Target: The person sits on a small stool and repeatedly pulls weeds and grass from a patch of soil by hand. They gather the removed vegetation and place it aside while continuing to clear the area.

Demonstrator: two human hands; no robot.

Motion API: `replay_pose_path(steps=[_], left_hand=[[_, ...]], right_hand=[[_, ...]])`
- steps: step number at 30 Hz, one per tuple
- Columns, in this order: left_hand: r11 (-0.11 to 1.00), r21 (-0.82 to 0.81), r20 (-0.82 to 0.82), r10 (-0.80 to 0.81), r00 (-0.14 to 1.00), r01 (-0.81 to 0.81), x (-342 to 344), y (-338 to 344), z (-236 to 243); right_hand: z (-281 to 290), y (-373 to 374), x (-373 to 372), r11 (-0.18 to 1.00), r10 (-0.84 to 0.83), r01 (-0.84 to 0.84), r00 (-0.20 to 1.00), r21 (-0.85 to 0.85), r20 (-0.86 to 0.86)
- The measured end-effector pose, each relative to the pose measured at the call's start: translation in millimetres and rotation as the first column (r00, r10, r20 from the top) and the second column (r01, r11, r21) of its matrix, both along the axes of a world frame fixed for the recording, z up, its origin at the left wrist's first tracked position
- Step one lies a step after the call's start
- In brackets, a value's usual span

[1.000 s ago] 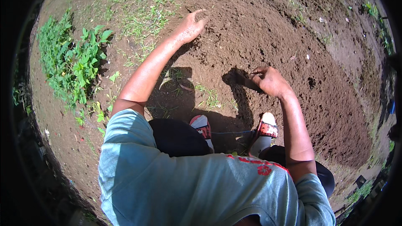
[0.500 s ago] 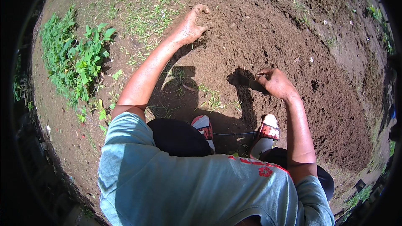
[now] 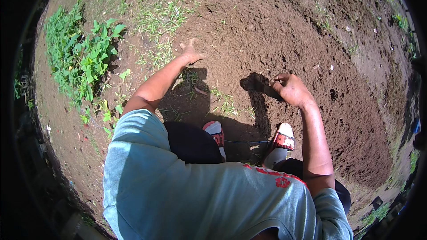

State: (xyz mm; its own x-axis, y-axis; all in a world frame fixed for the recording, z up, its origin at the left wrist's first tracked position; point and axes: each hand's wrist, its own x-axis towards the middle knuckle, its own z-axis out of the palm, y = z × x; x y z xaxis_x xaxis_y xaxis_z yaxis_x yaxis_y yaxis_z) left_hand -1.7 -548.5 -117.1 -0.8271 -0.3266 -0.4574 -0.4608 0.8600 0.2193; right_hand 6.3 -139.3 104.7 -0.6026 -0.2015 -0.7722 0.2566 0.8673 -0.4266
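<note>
My left hand (image 3: 191, 54) is down on the ground where the loose brown soil (image 3: 262, 31) meets the sparse grass (image 3: 167, 18). Its fingers are spread apart, with no object visible in them. Farther right, my right hand (image 3: 291, 90) hovers over the near part of the soil, its fingers curled and the thumb pressed in as in a pinch. Whatever it may hold is hidden or too small to name. A dark patch just left of these fingers looks like the hand's shadow on the soil.
A leafy green plant clump (image 3: 82, 55) grows at the left. My feet wear red-and-white slippers, the left slipper (image 3: 214, 130) and the right slipper (image 3: 284, 138), with a thin blue line (image 3: 247, 142) between them. A dry leaf (image 3: 201, 91) lies near my shadow.
My left hand has drawn back toward me and a little left, from the soil to its grassy edge, and its fingers have spread. My right hand has stayed nearly still.
</note>
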Motion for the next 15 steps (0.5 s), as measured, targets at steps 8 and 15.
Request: replay_pose_path(steps=[8,15], left_hand=[[0.905,0.396,-0.288,-0.041,0.957,0.158,-49,4,44],[0.976,0.028,-0.142,-0.212,0.967,0.218,-73,28,68]], right_hand=[[-3,0,0,1.000,0.018,-0.018,1.000,-0.008,-0.016],[-3,0,1,1.000,0.023,-0.023,1.000,0.001,0.006]])
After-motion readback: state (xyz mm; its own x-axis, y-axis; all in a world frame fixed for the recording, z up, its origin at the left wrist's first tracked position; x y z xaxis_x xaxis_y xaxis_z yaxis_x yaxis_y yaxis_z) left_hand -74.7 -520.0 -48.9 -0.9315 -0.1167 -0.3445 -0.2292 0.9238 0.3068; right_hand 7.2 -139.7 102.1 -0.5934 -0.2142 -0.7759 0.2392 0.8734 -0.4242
